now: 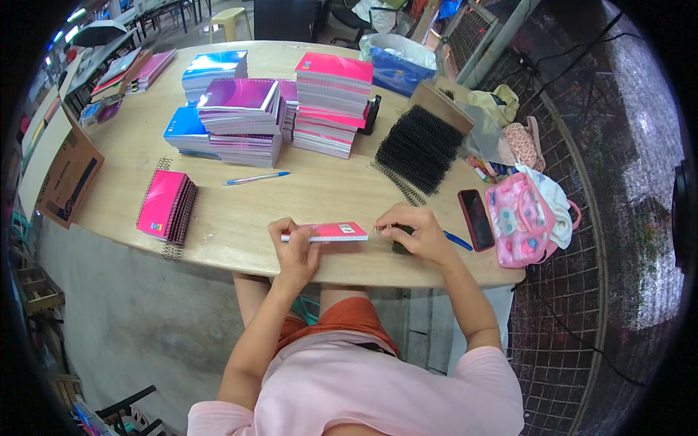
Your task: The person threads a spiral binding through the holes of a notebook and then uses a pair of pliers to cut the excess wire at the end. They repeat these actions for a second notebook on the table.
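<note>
My left hand is closed around a small pink-covered notebook, held just above the table near its front edge. Just right of the notebook's end, my right hand is closed, thumb and finger pinched on the thin end of a dark spiral binding coil. Most of that coil is hidden under the palm. Left of my hands lies a stack of pink notebooks with dark coils sticking out past both ends. Beyond my right hand is a big pile of black spiral coils.
Piled notebooks in blue, purple and pink stand at the back. A pen, blue pen, phone and pink bag lie about. A cardboard box is at the left edge, a lined blue bin behind.
</note>
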Action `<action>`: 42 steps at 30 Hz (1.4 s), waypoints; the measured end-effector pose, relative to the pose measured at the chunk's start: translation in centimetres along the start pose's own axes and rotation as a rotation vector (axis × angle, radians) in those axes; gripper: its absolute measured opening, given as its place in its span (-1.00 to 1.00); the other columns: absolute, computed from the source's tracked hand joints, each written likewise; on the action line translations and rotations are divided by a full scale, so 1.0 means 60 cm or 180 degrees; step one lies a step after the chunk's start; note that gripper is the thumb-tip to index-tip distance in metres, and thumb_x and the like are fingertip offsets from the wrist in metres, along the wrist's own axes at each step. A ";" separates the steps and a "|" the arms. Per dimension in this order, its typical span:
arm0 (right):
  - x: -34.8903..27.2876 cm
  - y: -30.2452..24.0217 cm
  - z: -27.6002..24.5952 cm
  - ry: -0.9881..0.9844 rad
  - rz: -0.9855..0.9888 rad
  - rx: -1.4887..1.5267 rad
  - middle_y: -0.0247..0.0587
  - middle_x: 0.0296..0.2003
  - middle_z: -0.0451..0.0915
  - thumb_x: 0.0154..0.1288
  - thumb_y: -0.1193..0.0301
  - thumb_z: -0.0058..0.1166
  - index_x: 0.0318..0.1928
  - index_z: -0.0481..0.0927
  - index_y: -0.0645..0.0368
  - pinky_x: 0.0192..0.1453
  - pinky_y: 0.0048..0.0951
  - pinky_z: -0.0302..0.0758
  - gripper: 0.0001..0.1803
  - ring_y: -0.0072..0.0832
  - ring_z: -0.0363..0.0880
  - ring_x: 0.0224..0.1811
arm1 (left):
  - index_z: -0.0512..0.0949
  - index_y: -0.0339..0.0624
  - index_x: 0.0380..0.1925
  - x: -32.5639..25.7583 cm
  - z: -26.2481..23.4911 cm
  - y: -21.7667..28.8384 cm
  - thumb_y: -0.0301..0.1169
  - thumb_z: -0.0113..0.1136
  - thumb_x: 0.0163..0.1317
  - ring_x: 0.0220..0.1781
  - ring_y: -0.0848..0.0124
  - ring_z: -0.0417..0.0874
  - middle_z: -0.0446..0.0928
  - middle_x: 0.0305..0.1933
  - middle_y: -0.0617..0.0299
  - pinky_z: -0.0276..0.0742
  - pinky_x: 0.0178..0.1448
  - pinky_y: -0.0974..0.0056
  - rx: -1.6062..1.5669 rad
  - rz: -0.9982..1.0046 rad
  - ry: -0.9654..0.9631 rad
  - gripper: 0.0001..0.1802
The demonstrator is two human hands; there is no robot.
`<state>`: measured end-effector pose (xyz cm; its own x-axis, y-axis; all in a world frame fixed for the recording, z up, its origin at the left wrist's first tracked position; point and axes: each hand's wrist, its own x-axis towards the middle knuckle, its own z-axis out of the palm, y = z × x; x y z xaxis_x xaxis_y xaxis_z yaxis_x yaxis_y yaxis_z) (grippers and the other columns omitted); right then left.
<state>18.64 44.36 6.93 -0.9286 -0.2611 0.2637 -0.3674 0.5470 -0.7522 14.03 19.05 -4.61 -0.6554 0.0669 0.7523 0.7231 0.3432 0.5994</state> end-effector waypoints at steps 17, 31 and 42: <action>0.005 -0.026 -0.014 -0.0311 -0.0916 -0.0446 -0.28 -0.25 0.71 0.09 0.45 0.38 -0.26 0.73 0.14 -0.15 -0.37 0.47 -0.82 -0.37 0.58 -0.32 | 0.55 0.18 -0.23 -0.007 -0.020 -0.003 -0.60 0.40 -0.29 -0.17 0.24 0.35 0.16 -0.14 0.19 0.40 -0.09 0.06 0.0079 0.1007 0.0346 -0.46; -0.013 -0.054 0.036 0.0149 -0.0278 -0.0579 -0.15 -0.34 0.65 0.06 0.59 0.38 -0.24 0.73 0.23 -0.27 -0.42 0.52 -0.80 -0.30 0.63 -0.37 | 0.48 -0.07 -0.21 -0.007 0.006 0.040 -0.64 0.44 -0.06 -0.15 0.24 0.34 0.25 -0.13 0.12 0.38 -0.07 0.21 -0.0361 -0.0129 0.0054 -0.58; -0.057 -0.073 -0.036 0.2537 0.0384 0.1644 -0.30 -0.40 0.61 0.39 0.54 0.21 -0.13 0.53 0.27 -0.58 -0.65 0.25 -0.86 -0.66 0.41 -0.62 | 0.47 0.22 -0.34 -0.010 -0.045 0.042 -0.48 0.40 -0.14 -0.23 0.31 0.36 0.23 -0.25 0.27 0.39 -0.15 0.17 -0.0307 0.1313 0.0406 -0.61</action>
<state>23.30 44.59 10.62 -0.7912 0.4966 0.3570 -0.3754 0.0666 -0.9245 16.81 17.36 -2.83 -0.2799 0.0616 0.9580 0.9395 0.2227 0.2602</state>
